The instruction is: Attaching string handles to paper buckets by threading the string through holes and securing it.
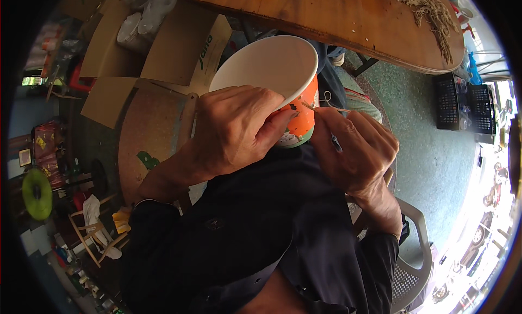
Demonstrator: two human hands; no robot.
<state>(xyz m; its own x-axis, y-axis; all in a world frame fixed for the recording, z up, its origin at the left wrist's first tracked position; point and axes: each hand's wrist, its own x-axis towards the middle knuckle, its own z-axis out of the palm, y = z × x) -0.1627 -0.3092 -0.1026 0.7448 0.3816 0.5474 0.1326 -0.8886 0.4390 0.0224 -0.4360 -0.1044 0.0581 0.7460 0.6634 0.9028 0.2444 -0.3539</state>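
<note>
A large orange paper tub (pixel 306 112) with a white inside and a green base edge tilts in front of my chest, its mouth facing up and away. My left hand (pixel 239 126) is closed over its near rim, thumb pressed to the printed outside. To the right of the tub, my right hand (pixel 356 145) pinches a thin tan cord (pixel 310 106), whose end touches the tub's wall just below the rim. A loose pale loop (pixel 327 96) rises above those fingers. My right fingertips are partly hidden, as is the tub's lower left side.
A wooden table (pixel 304 12) spans the far side, with a bundle of tan strands (pixel 429 15) on its right end. An open cardboard box (pixel 174 48) stands far left. Black crates (pixel 462 105) are on the floor at right. A plastic chair (pixel 416 259) is beside my right elbow.
</note>
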